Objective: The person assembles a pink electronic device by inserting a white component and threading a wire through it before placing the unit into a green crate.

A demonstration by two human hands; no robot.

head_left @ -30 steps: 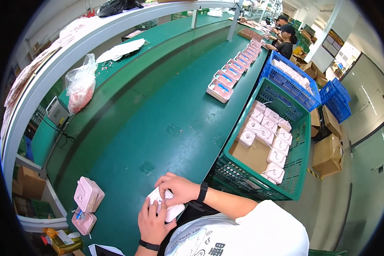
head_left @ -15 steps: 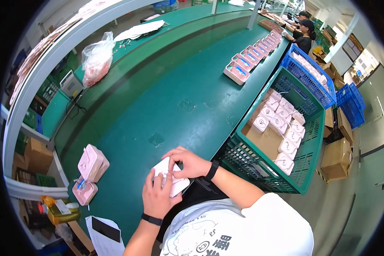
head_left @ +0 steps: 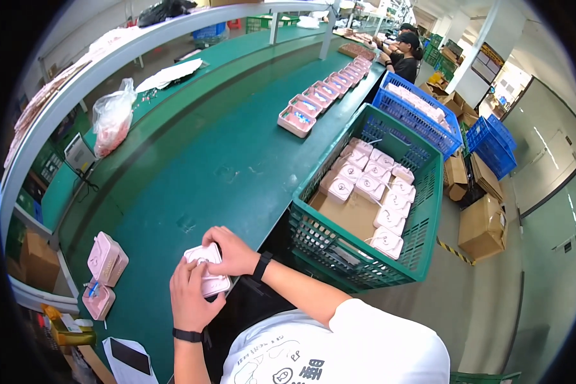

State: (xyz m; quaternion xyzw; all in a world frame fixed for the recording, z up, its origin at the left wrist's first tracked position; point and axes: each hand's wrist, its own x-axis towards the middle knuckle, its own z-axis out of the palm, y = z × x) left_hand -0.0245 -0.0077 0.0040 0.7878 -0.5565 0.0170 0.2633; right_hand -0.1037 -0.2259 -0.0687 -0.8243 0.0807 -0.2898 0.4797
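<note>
A pale pink, rounded-square plastic case lies at the near edge of the green work surface, between my hands. My left hand wraps round its left side, with the fingers over the top. My right hand grips the far right side, fingers bent and thumb on the top face. The fingers hide part of the case. To the left, a closed pink case sits beside an open pink shell with a blue part inside.
A green crate of several finished-looking pink cases stands at my right, a blue crate beyond it. Open pink shells line the belt. A phone on paper lies at lower left. Co-workers are far off.
My view has turned to the right, so the surroundings appear shifted left. Both hands stay on the case, and the fingers have shifted slightly on it.
</note>
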